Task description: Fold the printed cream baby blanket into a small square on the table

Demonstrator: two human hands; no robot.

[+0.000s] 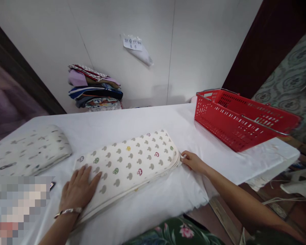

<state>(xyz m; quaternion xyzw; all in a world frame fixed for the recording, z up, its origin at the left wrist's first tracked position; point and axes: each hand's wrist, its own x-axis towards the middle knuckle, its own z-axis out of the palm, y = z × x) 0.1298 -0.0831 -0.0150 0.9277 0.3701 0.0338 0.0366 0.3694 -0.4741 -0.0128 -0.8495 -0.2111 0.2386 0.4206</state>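
Observation:
A cream cloth (pixel 134 160) printed with mushrooms lies folded in a long strip on the white-covered table. My left hand (pixel 79 187), with a bracelet at the wrist, rests flat on the cloth's left end, fingers spread. At the cloth's right end, my right hand (pixel 192 161) pinches the edge of its stacked layers between thumb and fingers. Another folded cloth (pixel 30 148), white with small dark prints, lies to the left, apart from the first.
A red plastic basket (pixel 221 126) stands at the table's right end. Several folded fabrics (pixel 95 88) are stacked against the wall behind the table. White chair parts (pixel 301 183) show at the lower right. The lower left corner is pixelated.

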